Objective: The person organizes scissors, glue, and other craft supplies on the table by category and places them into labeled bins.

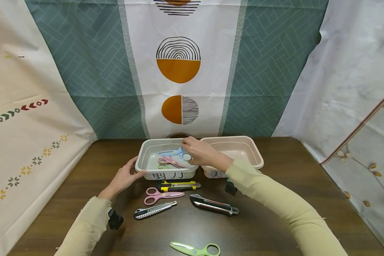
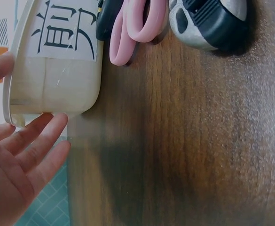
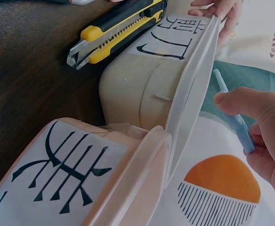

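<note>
1. The right hand [image 1: 203, 153] is pinching the light-blue scissors [image 1: 178, 152] by the handle end, thumb on one side and curled fingers on the other, closed down to the handle's thickness
2. The light-blue scissors are hanging over the pale grey bin [image 1: 188, 175] labelled 剪刀, and the right wrist view is showing them above the rim, blades pointing to the person's left
3. Below them, pink-handled scissors [image 1: 171, 162] and partly hidden green scissors [image 1: 162, 166] are lying inside, so lowering flat and slowly would probably be safer than dropping, which could leave blades tangled in loops
4. The left hand [image 1: 124, 177] is bracing the bin's left front corner, fingers spread and nearly straight, thumb touching the front near the rim; it is clasping nothing tightly, and a light, steady touch should be enough
5. The peach bin [image 1: 257, 156] is standing just beside on the right, so keeping the wrist clear of its rim is looking wise
6. The yellow-and-black utility knife [image 1: 179, 186] is lying close in front, so sliding the bin forward would risk nudging it
</note>
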### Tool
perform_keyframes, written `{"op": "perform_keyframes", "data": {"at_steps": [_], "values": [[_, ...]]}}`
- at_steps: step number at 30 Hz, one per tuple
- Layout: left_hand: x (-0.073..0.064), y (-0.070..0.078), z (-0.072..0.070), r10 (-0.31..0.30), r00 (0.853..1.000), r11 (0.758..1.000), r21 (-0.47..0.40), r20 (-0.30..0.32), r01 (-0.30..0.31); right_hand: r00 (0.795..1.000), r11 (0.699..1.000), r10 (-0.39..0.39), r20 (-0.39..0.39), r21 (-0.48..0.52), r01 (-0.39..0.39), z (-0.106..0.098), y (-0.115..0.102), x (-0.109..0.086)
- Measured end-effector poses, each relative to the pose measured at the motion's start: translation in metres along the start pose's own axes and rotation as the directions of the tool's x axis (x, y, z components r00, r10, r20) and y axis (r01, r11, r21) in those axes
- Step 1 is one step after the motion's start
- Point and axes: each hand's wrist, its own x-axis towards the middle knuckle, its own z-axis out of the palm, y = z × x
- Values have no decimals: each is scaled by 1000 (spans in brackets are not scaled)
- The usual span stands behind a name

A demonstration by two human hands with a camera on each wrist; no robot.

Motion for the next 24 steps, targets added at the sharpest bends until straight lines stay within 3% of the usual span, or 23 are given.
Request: {"op": "perform_keyframes", "data": {"at_steps": [9, 18, 24], "values": [[-2, 1, 1, 17, 1000, 1000, 9, -27, -17, 1000, 999, -8, 24, 32, 7, 5, 0, 5], [-2, -1, 1, 5, 1000, 1000, -2, -12, -5, 999, 997, -33, 27, 64, 31, 6, 0, 0], [-1, 0, 1, 5, 1000, 1000, -2, -8, -5, 999, 994, -4, 40, 106, -1, 2, 0, -6]]}}
